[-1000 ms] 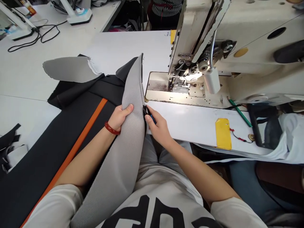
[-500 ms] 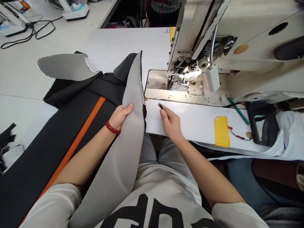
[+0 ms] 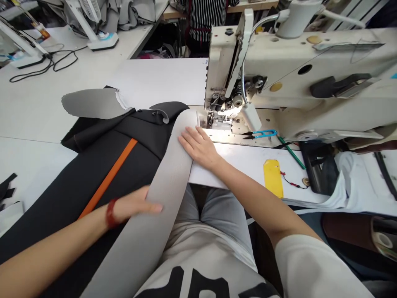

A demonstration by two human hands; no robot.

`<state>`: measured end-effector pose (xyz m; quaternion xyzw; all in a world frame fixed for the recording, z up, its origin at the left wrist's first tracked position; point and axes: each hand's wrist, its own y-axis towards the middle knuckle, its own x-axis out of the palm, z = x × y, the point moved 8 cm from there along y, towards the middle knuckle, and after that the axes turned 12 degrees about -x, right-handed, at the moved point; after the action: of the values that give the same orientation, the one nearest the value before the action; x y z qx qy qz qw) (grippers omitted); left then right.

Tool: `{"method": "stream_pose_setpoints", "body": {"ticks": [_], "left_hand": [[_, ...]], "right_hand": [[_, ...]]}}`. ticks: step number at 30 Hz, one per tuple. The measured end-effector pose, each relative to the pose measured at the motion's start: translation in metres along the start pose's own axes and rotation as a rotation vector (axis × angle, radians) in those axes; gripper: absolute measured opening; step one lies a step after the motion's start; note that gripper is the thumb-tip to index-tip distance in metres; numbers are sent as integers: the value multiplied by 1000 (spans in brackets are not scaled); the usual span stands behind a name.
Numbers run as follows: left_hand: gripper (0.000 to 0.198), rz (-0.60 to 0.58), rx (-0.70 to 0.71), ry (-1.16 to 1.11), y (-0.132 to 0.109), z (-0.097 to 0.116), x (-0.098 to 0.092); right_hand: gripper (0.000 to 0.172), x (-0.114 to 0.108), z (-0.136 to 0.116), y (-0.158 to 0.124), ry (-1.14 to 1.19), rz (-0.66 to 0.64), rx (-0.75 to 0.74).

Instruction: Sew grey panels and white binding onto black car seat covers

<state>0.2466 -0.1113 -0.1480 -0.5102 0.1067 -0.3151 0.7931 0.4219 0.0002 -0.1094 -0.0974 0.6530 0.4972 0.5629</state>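
A long grey fabric panel [image 3: 164, 174], joined to a black garment piece [image 3: 136, 161] with an orange stripe [image 3: 108, 178], runs from my lap up to the sewing machine bed. Near its rounded upper end, my right hand [image 3: 200, 147] lies flat with fingers spread on the grey surface. Lower down, my left hand [image 3: 135, 203] grips the panel's left edge, thumb on top and fingers hidden beneath; it is somewhat blurred. Blue-handled thread snips [image 3: 263, 133] lie on the machine's metal bed, right of the needle area.
The sewing machine [image 3: 279, 82] stands at right, its lamp [image 3: 252, 117] lit. Near the front edge are a yellow tag [image 3: 273, 178], a green pen [image 3: 291, 152] and a beaded cord [image 3: 293, 181]. A person in a striped garment [image 3: 207, 20] is behind.
My right hand has moved left onto the panel, without the small dark-tipped object it held. Blue snips now show on the bed. My left hand slid down; the panel's upper end has flattened.
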Motion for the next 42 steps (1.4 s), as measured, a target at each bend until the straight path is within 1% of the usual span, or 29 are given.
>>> {"method": "stream_pose_setpoints", "body": {"ticks": [1, 2, 3, 4, 5, 7, 8, 9, 10, 11, 12, 13, 14, 15, 16, 18, 19, 20, 22, 26, 29, 32, 34, 35, 36, 37, 39, 40, 42], "left_hand": [[59, -3, -110, 61, -17, -24, -6], [55, 43, -173, 99, -35, -40, -20], [50, 147, -200, 145, -52, -47, -42], [45, 266, -200, 244, -68, -44, -67], [38, 382, -178, 409, -82, -31, -92], [33, 661, -122, 726, -105, 14, -138], [32, 753, -170, 889, -109, 36, -153], [32, 792, -239, 1053, -107, 56, -161], [34, 868, -322, 1212, -102, 76, -164], [38, 1017, -396, 1352, -96, 100, -162], [41, 1168, -279, 1493, -84, 131, -145], [46, 1203, -10, 1607, -63, 159, -114], [51, 1099, 278, 1666, -37, 177, -76], [53, 904, 493, 1693, -8, 187, -41], [53, 765, 599, 1668, 19, 195, -16], [57, 691, 572, 1595, 68, 209, 3], [60, 676, 543, 1552, 88, 216, 5], [62, 678, 524, 1504, 103, 223, 5], [62, 684, 536, 1398, 120, 237, 3], [53, 725, 589, 1256, 129, 260, 2], [46, 736, 666, 1200, 132, 267, 8], [36, 755, 777, 1183, 128, 265, 12], [25, 769, 831, 1202, 121, 259, 18], [21, 768, 854, 1207, 116, 255, 23], [22, 767, 898, 1230, 109, 249, 33], [24, 721, 974, 1247, 101, 242, 47], [23, 514, 1102, 1238, 86, 220, 86], [22, 390, 1133, 1230, 80, 207, 108], [22, 155, 1116, 1232, 74, 178, 152]], "right_hand": [[38, 5, 0, 5, 32, -24, -17], [38, 10, 1, 8, 63, -57, -19], [38, 15, 0, 9, 89, -98, -19], [39, 19, -3, 9, 107, -144, -20], [39, 22, -6, 9, 115, -196, -20], [40, 30, -16, 10, 114, -311, -15], [40, 33, -22, 11, 113, -366, -8], [41, 36, -27, 13, 114, -413, 3], [41, 39, -32, 15, 115, -446, 19], [42, 41, -37, 17, 116, -466, 38], [42, 42, -41, 20, 113, -472, 59], [43, 42, -44, 22, 107, -464, 79], [43, 41, -45, 23, 100, -453, 99], [42, 39, -45, 22, 96, -445, 117], [40, 38, -44, 20, 97, -443, 130], [38, 34, -37, 12, 109, -453, 149], [37, 31, -31, 6, 118, -466, 161], [37, 29, -23, 0, 127, -477, 177], [38, 25, -6, -10, 140, -489, 213], [40, 23, 20, -22, 157, -461, 265], [40, 11, 18, -38, 156, -356, 287], [35, -26, 4, -84, 150, -195, 322], [31, -66, -1, -135, 70, -74, 458], [29, -88, -1, -167, -8, -21, 581], [28, -110, 0, -202, -105, 21, 731], [27, -132, 1, -238, -207, 51, 887], [28, -166, 1, -303, -371, 79, 1155], [30, -178, 3, -329, -413, 83, 1255], [35, -191, 9, -366, -431, 90, 1389]]}}
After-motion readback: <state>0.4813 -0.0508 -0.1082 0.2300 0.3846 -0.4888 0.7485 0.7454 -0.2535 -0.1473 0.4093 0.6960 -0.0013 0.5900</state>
